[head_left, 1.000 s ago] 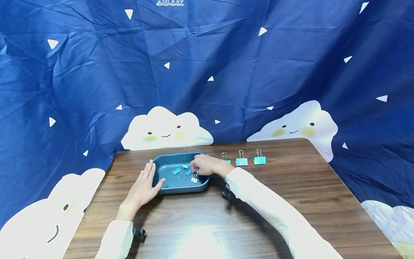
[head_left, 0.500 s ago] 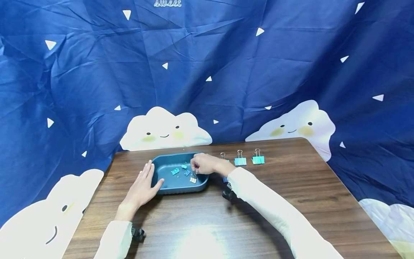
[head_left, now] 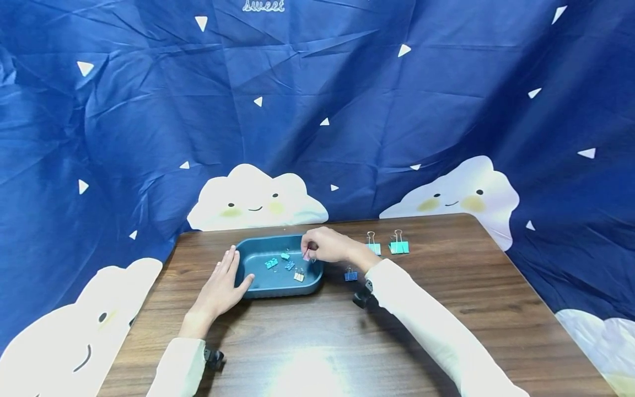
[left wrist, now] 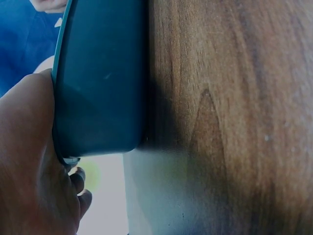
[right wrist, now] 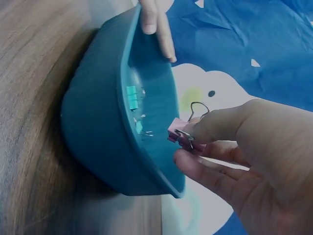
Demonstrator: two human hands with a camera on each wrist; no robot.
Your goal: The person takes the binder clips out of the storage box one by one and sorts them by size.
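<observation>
Head view: right hand point(head_left: 324, 246) is raised over the right rim of the blue tray point(head_left: 258, 289), fingertips pinched on a small pink clip point(head_left: 307, 254). Half a second ago this hand was lower, fingers down among the clips near the tray's right end; it has since lifted with the pink one clear of the tray floor. Four or so small clips point(head_left: 285, 264) remain inside. Left hand point(head_left: 221, 284) lies flat, fingers straight, against the tray's left wall, unchanged. On the bench point(head_left: 446, 309), a small blue clip point(head_left: 350, 274) sits just right of the tray, now uncovered by the arm; two larger teal clips point(head_left: 386, 246) stand beyond the wrist. Left wrist view: palm and thumb press the tray's outer wall point(left wrist: 98, 83); nothing gripped. Right wrist view: thumb and forefinger pinch the pink clip point(right wrist: 179, 134) just beside the rim, wire handles sticking up; teal clips point(right wrist: 132, 98) lie inside the tray point(right wrist: 93, 127). Judgement: one clip is out of the tray and in hand, not yet set down.
</observation>
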